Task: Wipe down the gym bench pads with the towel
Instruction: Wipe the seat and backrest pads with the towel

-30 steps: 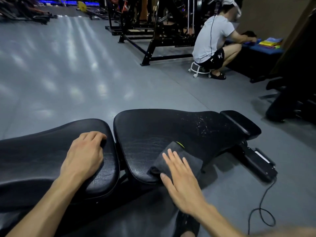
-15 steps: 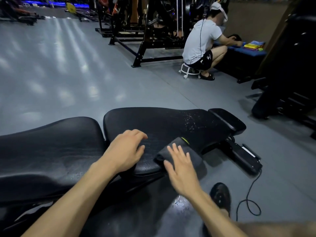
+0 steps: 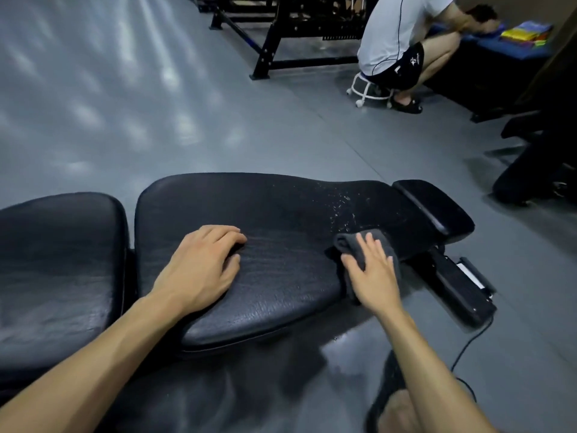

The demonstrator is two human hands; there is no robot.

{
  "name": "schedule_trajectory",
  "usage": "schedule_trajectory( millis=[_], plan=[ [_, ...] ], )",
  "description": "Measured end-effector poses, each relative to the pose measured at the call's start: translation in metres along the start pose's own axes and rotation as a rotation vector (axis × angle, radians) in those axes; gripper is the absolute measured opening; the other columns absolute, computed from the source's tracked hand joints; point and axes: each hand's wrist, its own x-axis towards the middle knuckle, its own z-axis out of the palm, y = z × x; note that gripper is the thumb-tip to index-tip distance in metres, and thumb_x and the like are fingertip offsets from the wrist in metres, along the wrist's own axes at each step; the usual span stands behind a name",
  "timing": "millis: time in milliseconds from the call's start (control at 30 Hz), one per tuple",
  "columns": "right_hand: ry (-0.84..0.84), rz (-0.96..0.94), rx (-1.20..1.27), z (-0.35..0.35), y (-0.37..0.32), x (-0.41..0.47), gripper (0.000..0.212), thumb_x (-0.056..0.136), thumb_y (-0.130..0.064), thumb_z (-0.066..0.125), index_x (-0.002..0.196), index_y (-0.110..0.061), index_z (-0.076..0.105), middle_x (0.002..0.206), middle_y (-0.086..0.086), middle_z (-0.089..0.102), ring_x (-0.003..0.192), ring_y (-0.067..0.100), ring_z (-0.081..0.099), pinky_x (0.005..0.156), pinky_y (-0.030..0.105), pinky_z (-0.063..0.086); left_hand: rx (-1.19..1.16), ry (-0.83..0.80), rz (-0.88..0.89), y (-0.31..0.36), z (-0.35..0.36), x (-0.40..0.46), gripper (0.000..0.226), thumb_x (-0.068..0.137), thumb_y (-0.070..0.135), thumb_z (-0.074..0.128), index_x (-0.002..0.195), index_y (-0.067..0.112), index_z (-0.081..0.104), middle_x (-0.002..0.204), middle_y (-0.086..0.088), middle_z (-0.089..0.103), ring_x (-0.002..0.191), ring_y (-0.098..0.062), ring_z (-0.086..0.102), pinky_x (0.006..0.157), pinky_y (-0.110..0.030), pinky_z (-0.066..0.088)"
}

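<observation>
Head view:
Towel (image 3: 359, 245): dark grey, folded, on the long pad's (image 3: 281, 220) near edge at 4 o'clock, draping over the side.
Right hand (image 3: 373, 273): fingers straight, flat, pressing the towel; nothing grasped.
Left hand (image 3: 203, 267): released, fingers loosely bent, resting on the long pad at 9 o'clock of the towel.
Droplets (image 3: 340, 210): white specks at 12 o'clock of the towel.
Seat pad (image 3: 59, 260): at 9 o'clock, just beside the long pad.
Head pad (image 3: 434, 204): at 3 o'clock end.
Person (image 3: 402, 42): crouched on a stool at 1 o'clock.

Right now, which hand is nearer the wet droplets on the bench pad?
Right. The right hand presses the towel just below the droplets; the left hand rests farther left.
</observation>
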Motion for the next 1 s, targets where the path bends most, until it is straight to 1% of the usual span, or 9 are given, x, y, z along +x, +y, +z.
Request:
schedule_trajectory(
  millis=[100,200,400,500,600,733,833,933,1000],
  plan=[
    [0.045,0.019,-0.038,0.003,0.003,0.010,0.064,0.106,-0.043,0.043,0.162,-0.022,0.023,0.171,-0.001,0.010,0.158,0.014,0.001,0.126,0.042,-0.004,0.021,0.003,-0.027,0.003,0.001,0.003,0.039,0.091,0.034,0.047,0.123,0.021,0.066,0.134,0.004,0.063,0.127,-0.022,0.055,0.106,-0.040,0.043],
    [0.065,-0.054,-0.099,0.013,-0.014,-0.011,0.063,0.106,-0.041,0.040,0.162,-0.019,0.023,0.171,0.002,0.012,0.158,0.018,0.002,0.127,0.043,-0.002,0.028,0.032,-0.073,0.004,0.004,0.003,0.038,0.092,0.033,0.052,0.125,0.020,0.064,0.134,0.002,0.062,0.127,-0.023,0.054,0.106,-0.041,0.042],
    [-0.095,-0.486,-0.221,0.035,-0.068,-0.088,0.068,0.103,-0.049,0.029,0.164,-0.023,0.014,0.171,-0.003,0.002,0.158,0.014,-0.006,0.124,0.034,-0.016,0.053,0.031,-0.219,0.009,0.001,-0.001,0.051,0.092,0.035,0.062,0.139,0.018,0.055,0.144,0.000,0.056,0.134,-0.026,0.048,0.112,-0.044,0.038],
    [-0.177,-0.596,-0.257,0.018,-0.061,-0.086,0.066,0.106,-0.049,0.030,0.164,-0.024,0.009,0.171,-0.007,-0.001,0.157,0.009,-0.009,0.123,0.028,-0.017,0.030,0.047,-0.291,0.013,-0.004,0.000,0.055,0.091,0.036,0.066,0.140,0.016,0.055,0.144,-0.003,0.057,0.134,-0.029,0.048,0.112,-0.045,0.038],
    [-0.208,-0.586,-0.187,-0.004,-0.040,-0.067,0.063,0.107,-0.043,0.038,0.164,-0.024,0.015,0.171,-0.010,0.006,0.157,0.007,-0.003,0.123,0.024,-0.013,0.043,0.063,-0.331,0.016,-0.005,-0.005,0.054,0.091,0.038,0.065,0.139,0.016,0.056,0.141,-0.004,0.060,0.133,-0.028,0.050,0.112,-0.043,0.038],
    [-0.139,-0.352,-0.153,-0.025,-0.007,-0.029,0.060,0.108,-0.035,0.038,0.162,-0.017,0.020,0.171,0.000,0.014,0.158,0.015,0.006,0.127,0.036,0.000,0.067,0.077,-0.368,0.029,-0.002,-0.012,0.050,0.092,0.040,0.063,0.137,0.017,0.059,0.143,-0.003,0.059,0.135,-0.026,0.050,0.115,-0.040,0.036],
    [-0.114,-0.210,-0.144,-0.035,0.004,-0.008,0.059,0.109,-0.035,0.036,0.161,-0.012,0.021,0.171,0.007,0.015,0.158,0.021,0.009,0.127,0.041,0.004,0.110,0.059,-0.373,0.037,0.000,-0.016,0.049,0.094,0.043,0.059,0.136,0.018,0.060,0.148,-0.002,0.055,0.139,-0.023,0.046,0.119,-0.039,0.031],
    [-0.091,-0.195,-0.192,-0.025,-0.001,-0.016,0.061,0.109,-0.038,0.033,0.162,-0.012,0.020,0.171,0.008,0.012,0.158,0.023,0.006,0.127,0.043,0.003,0.140,0.052,-0.378,0.038,0.000,-0.017,0.056,0.091,0.051,0.048,0.136,0.019,0.060,0.148,0.000,0.054,0.140,-0.022,0.045,0.119,-0.039,0.030],
    [-0.065,-0.267,-0.231,-0.011,-0.012,-0.034,0.062,0.109,-0.041,0.031,0.163,-0.014,0.017,0.172,0.007,0.009,0.158,0.023,0.003,0.127,0.042,0.000,0.151,0.056,-0.381,0.037,0.001,-0.015,0.059,0.088,0.053,0.043,0.135,0.021,0.060,0.147,0.001,0.055,0.139,-0.022,0.045,0.118,-0.040,0.032]
  ],
)
